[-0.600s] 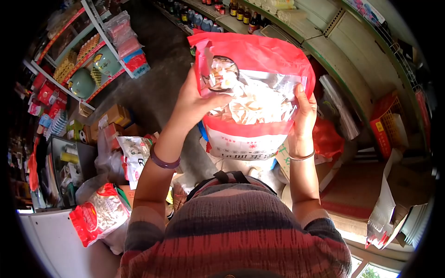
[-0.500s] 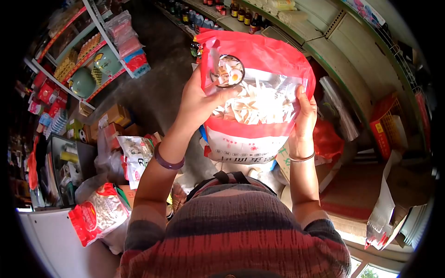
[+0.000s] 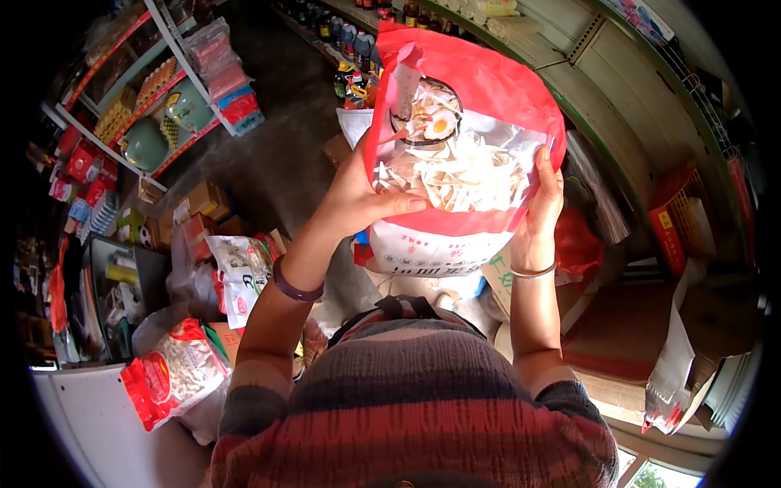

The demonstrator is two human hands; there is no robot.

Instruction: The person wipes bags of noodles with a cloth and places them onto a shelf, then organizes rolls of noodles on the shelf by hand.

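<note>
A large red and white bag of noodles (image 3: 472,175) is held up in front of me, its clear window showing pale, flat noodles and its upper part a picture of a bowl with an egg. My left hand (image 3: 358,195) grips the bag's left edge, thumb lying across the front. On the opposite edge, my right hand (image 3: 543,199) holds it with the thumb in front. The fingers behind the bag are hidden on both sides. Printed text on the lower white part appears upside down to me.
Another red noodle bag (image 3: 179,370) lies at lower left near a white packet (image 3: 238,272). Metal shelving (image 3: 175,65) with egg trays stands at upper left. Bottles (image 3: 351,42) line the far shelf. Green-edged shelves (image 3: 602,106) and an open cardboard box (image 3: 618,358) are on my right.
The noodle bag has shifted slightly up and to the right, and its top has straightened so more of the bowl picture shows. Both hands still hold it.
</note>
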